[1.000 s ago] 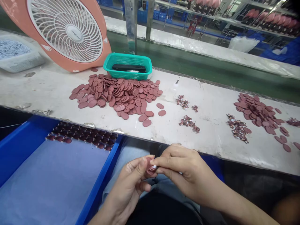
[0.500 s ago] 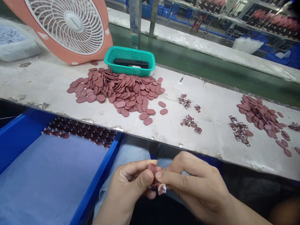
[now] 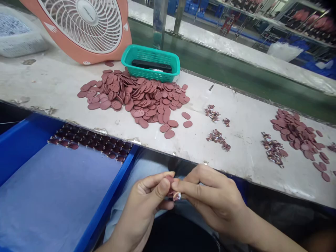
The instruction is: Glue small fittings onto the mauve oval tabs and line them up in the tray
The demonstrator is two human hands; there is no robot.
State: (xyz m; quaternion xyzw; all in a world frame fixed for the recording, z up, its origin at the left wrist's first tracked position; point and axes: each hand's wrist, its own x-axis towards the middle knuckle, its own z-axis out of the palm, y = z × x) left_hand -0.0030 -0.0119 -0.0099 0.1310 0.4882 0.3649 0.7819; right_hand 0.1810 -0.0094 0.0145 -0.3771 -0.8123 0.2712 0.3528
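Observation:
My left hand [image 3: 145, 203] and my right hand [image 3: 210, 197] meet below the bench edge, over my lap. Together they pinch one small dark-red oval piece [image 3: 171, 189], with a tiny white-tipped part showing between the fingertips. On the white bench above lies a big heap of the same red ovals [image 3: 136, 96]. Small clusters of tiny mixed parts [image 3: 217, 137] lie to the right of that heap.
A teal basket [image 3: 151, 63] holding a black object stands behind the heap, beside a pink fan [image 3: 84, 24]. A blue tray [image 3: 52, 196] at my left holds a row of dark ovals [image 3: 89, 142]. A second red pile [image 3: 296, 131] lies far right. A green conveyor runs behind.
The view has shifted slightly, so the bench looks lower in frame. My hands stay together on the oval piece, with fingers turning it a little.

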